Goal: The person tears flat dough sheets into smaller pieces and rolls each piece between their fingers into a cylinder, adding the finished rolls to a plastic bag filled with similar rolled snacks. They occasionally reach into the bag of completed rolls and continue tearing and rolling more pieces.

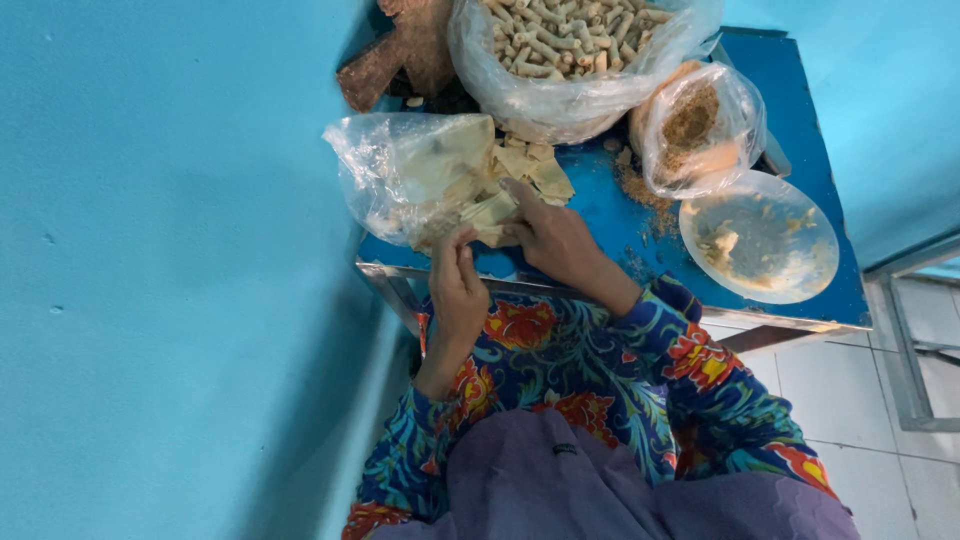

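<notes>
A clear plastic bag (400, 170) lies on the blue table (610, 215) with a stack of thin pale wrapper sheets (525, 170) spilling from its mouth. My left hand (458, 285) pinches the near edge of one wrapper sheet (488, 212) between thumb and fingers. My right hand (555, 235) is beside it, fingers stretched over the same sheet and gripping it from the right. Both hands meet at the table's near edge. My sleeves are blue with red flowers.
A large clear bag of pale rolled sticks (575, 45) stands at the back. To its right is a small bag of brown crumbly filling (695, 125), then a clear round dish with residue (760, 235). A brown wooden piece (400, 50) is back left. A blue wall runs along the left.
</notes>
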